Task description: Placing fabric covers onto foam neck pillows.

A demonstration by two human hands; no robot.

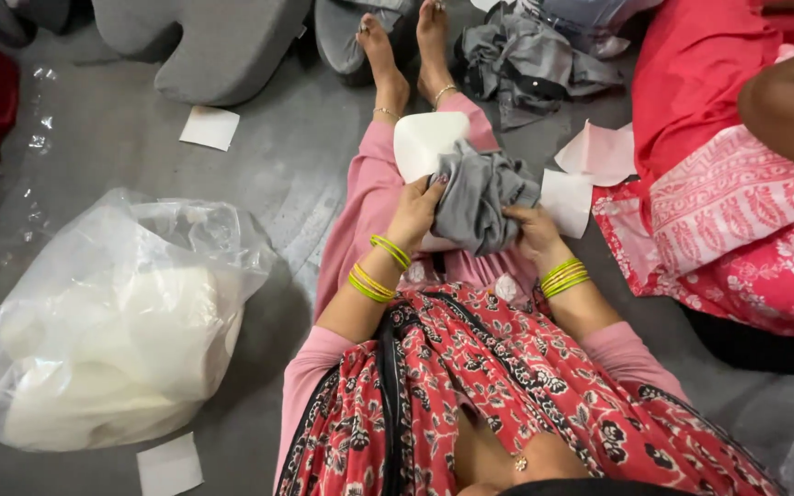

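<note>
I sit on the floor with my legs stretched out in pink trousers. My left hand (415, 213) and my right hand (533, 235) both grip a bunched grey cloth cover (482, 197) over my lap. A white foam pad (425, 142) sticks out of the cover's far side, resting on my legs. Green and yellow bangles circle both wrists.
A large clear plastic bag (112, 321) of white foam pieces lies at my left. Grey shaped cushions (213, 46) and a heap of grey covers (526, 55) lie beyond my feet. White paper sheets (209, 127) are scattered around. Another person in red patterned clothing (737, 202) sits at my right.
</note>
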